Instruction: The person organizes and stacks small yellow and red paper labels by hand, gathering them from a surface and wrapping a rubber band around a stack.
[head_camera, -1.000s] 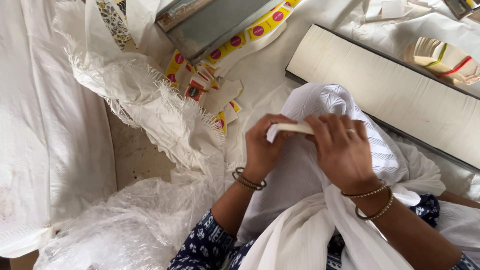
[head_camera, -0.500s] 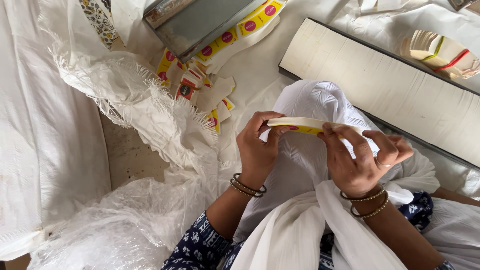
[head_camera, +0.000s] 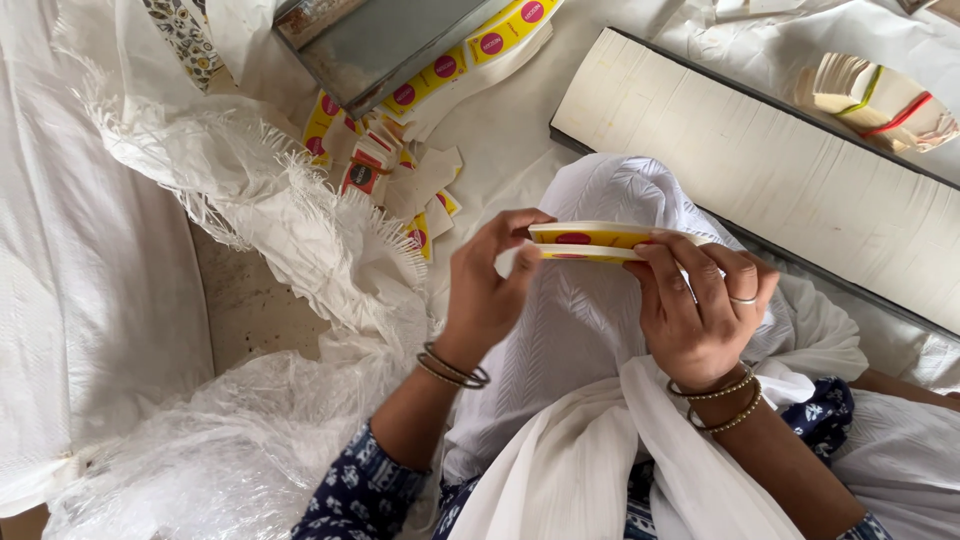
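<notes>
Long tray (head_camera: 930, 175) at 2 o'clock, packed edge-on with white cards. Both hands over the lap: left hand (head_camera: 485, 290) and right hand (head_camera: 700, 310) each pinch an end of a thin yellow label stack (head_camera: 590, 240), fingers curled shut. Stack now level, lower than half a second back; loose labels (head_camera: 400, 175) lie at 11 o'clock.
</notes>
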